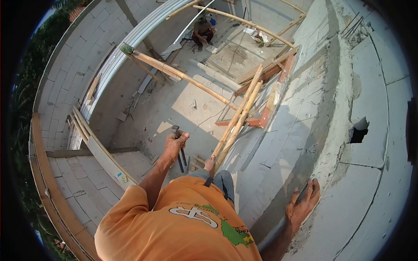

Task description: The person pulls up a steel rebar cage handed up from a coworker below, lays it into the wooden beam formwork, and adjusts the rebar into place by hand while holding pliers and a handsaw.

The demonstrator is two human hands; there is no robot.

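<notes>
My left hand [176, 141] is closed round a dark metal hand tool [181, 162], out in front of my body. A blunt head shows above the fist and two dark bars hang below it; whether it is one tool or two I cannot tell. My right hand [303, 202] rests with its fingers apart on the rough mortar edge of the block wall [313, 143]. Nothing shows in that hand. Below me, a bare foot [210, 163] is by the paired bamboo poles [239, 119].
A long bamboo pole [183, 76] spans the room below. Wooden frames [261, 117] lean by the right wall, which has a dark hole [359, 130] in it. Metal channels [115, 56] lie along the left wall. On the floor far below, another person [203, 32] crouches.
</notes>
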